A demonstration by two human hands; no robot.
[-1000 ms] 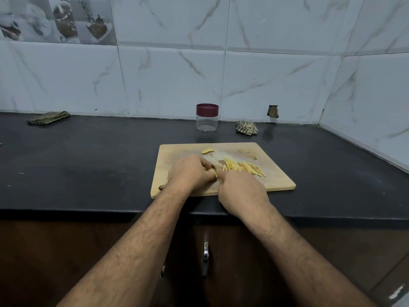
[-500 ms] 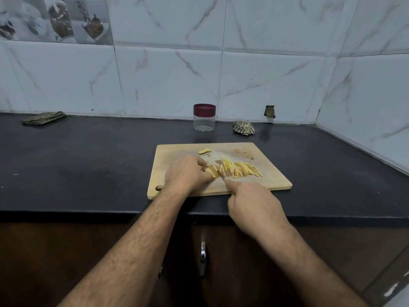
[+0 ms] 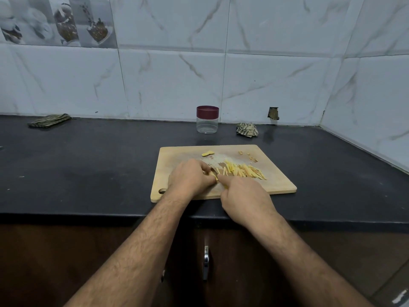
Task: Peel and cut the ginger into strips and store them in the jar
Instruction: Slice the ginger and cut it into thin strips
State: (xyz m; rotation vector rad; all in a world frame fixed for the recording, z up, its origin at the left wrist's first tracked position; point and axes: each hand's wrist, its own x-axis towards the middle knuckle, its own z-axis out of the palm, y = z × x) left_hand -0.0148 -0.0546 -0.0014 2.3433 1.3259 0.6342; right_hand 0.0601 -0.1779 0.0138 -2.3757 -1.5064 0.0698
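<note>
**Both hands on the board, ginger part-cut**

Board [image 3: 172,156] lies on the black counter [image 3: 88,156], handle hole at its 7 o'clock corner. Strips [image 3: 243,170] form a loose pile right of board centre, running out toward 3 o'clock. One uncut ginger piece [image 3: 207,153] sits apart near the far edge, at about 12 o'clock. Small peel scraps [image 3: 252,158] lie at 1 o'clock.

Left hand [image 3: 189,179] rests on the board at 8 o'clock, fingers curled, pinching a small yellow ginger bit [image 3: 216,177] at the fingertips. Right hand [image 3: 245,196] is at 6 o'clock, fingers curled, forefinger stretched toward the same bit; what it holds cannot be told (the knuckles hide the palm side). The two hands nearly touch.

Jar [image 3: 207,119] stands upright on the counter beyond the board at 12 o'clock, maroon lid on, near the tiled wall. A crumpled cloth [image 3: 247,129] lies to its right; a folded cloth [image 3: 49,120] lies far off at 10 o'clock.
</note>
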